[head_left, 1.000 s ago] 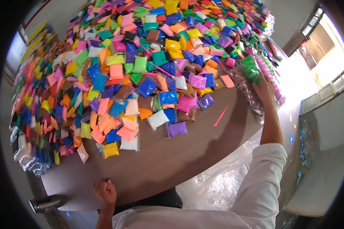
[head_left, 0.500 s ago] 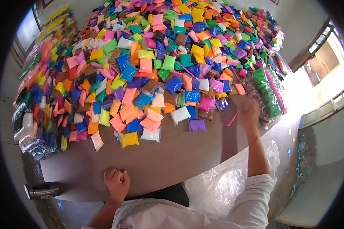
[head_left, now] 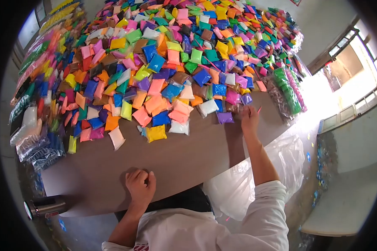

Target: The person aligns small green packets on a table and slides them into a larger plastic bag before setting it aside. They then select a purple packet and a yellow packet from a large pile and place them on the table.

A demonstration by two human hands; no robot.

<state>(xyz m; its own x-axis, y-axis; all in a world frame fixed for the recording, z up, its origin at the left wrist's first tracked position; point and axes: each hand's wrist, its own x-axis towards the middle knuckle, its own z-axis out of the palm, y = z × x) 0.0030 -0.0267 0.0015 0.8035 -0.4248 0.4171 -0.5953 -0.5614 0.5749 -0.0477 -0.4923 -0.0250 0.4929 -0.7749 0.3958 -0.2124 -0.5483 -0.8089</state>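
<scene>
My left hand (head_left: 140,186) is curled into a loose fist at the table's near edge, with nothing visible in it. Farther out on the right, my right hand (head_left: 250,120) has its fingers drawn together at a thin pink plastic stick (head_left: 259,110). The stick's upper end juts out beside the fingers, and the hand covers the rest. Just left of that hand are a purple packet (head_left: 225,118) and a small blue-violet packet (head_left: 246,98). A yellow packet (head_left: 156,133) and a white packet (head_left: 179,127) lie beyond my left hand.
A large heap of colourful soft packets (head_left: 171,90) covers the table's far side. Wrapped bundles (head_left: 31,129) line the left; a green wrapped roll (head_left: 287,91) lies right. A metallic cup (head_left: 48,206) is at the left corner. Clear plastic sheeting (head_left: 234,190) hangs by the near edge.
My right hand has moved left onto the pink stick, hiding its lower part. My left hand remains a fist and appears farther right. The view has shifted slightly.
</scene>
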